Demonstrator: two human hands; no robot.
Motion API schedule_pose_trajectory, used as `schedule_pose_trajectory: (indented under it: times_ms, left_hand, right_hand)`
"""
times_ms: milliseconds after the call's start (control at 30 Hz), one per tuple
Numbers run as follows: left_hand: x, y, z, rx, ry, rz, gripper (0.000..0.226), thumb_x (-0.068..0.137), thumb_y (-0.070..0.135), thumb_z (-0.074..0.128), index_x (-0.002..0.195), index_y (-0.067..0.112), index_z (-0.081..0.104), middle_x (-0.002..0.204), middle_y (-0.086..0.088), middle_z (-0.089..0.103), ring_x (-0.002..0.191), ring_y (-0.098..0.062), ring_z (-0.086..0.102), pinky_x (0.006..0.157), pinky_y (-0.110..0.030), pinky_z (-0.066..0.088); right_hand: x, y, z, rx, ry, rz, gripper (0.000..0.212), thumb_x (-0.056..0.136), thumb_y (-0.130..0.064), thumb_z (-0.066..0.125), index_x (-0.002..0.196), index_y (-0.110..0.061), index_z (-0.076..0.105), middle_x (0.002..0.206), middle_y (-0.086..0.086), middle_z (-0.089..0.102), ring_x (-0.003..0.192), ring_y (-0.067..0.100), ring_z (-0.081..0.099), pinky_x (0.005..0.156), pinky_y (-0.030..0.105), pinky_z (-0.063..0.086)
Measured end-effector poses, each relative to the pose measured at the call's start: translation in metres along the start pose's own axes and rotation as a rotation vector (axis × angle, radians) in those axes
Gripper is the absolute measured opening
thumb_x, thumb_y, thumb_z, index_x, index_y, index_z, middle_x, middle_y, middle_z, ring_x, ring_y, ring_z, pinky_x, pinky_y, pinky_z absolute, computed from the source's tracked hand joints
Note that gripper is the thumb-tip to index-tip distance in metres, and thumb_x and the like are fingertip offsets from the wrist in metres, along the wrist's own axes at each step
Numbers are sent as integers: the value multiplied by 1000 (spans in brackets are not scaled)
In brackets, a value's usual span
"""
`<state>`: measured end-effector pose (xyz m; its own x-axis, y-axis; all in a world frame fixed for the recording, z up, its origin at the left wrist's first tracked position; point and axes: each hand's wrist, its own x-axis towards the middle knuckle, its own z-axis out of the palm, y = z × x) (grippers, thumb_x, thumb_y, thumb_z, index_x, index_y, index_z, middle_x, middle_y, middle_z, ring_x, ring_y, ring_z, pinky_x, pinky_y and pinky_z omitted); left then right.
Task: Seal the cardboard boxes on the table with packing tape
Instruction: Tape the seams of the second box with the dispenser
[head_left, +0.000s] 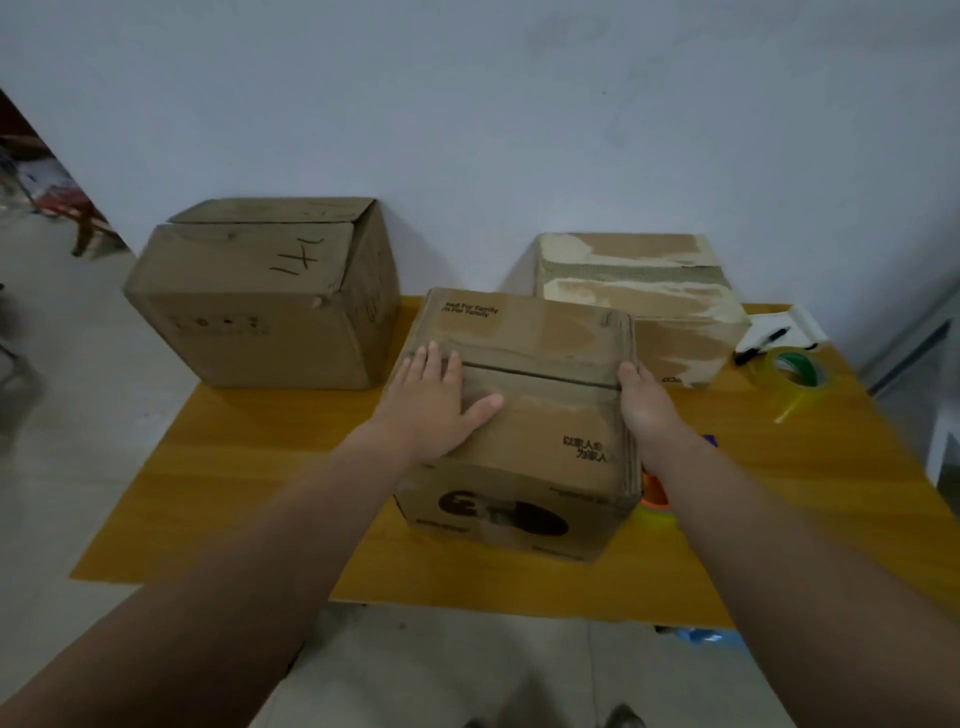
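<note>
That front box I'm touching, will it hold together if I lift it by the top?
Probably not: the front box shows an untaped seam, so its flaps may lift open. The left hand lies flat on top without denting it, so the card seems stiff. Weight cannot be judged.

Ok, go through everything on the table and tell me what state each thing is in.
Front box: flaps shut, seam untaped.
Left box: flaps down, one edge lifted, no tape visible.
Back-right box: shut, tape strip across top.
Tape roll: on the table, loose end trailing.
Left hand: flat on the front box.
Right hand: at its right edge, fingers hidden.
</note>
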<state>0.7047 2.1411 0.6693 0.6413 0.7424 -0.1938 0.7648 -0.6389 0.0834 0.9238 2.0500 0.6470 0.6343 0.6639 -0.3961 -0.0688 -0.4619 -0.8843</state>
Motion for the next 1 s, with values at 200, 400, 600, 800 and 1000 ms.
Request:
schedule_pose_trajectory:
  times_ms: [200, 400, 600, 800, 1000]
  left_hand:
    - [-34, 54, 16, 21, -100, 293, 104, 71, 88, 16, 150, 25, -7, 156, -15, -15, 143, -29, -16, 114, -47, -10]
    - [-37, 40, 8, 63, -113, 354, 95, 81, 68, 44, 151, 22, 0, 158, -7, -10, 144, -24, -10, 116, -45, -6]
    - [-37, 6, 1, 224, -31, 358, 80, 86, 39, 50, 151, 18, 7, 159, -4, 3, 145, -18, 5, 115, -38, -4]
    - [-47, -12, 35, 231, 190, -26, 68, 99, 40, 33, 150, 10, 0, 159, -8, -3, 146, -21, -1, 117, -41, 1]
    - [-49, 27, 54, 89, 399, 39, 67, 95, 46, 38, 149, 14, 18, 157, -8, 15, 145, -24, 7, 116, -50, 0]
  right_hand:
    - [-39, 15, 44, 427, 10, 93, 53, 103, -37, 34, 152, -33, 14, 148, 6, 37, 127, 32, 44, 99, 51, 43]
    - [-34, 17, 17, 231, -60, -15, 112, 77, -18, 79, 150, -40, -3, 157, -1, 20, 137, 29, 31, 99, 48, 39]
    - [-24, 14, 6, -519, -156, -465, 65, 88, -52, 58, 146, -41, 31, 158, -8, 3, 144, 23, 4, 114, 48, 16]
    - [-29, 33, 32, -481, -234, -578, 47, 96, -34, 53, 141, -42, 41, 156, -8, 11, 143, 21, 9, 115, 44, 19]
    - [-27, 56, 13, 91, 7, -355, 33, 95, -7, 50, 95, -35, 68, 111, -5, 67, 95, 7, 63, 75, 15, 50]
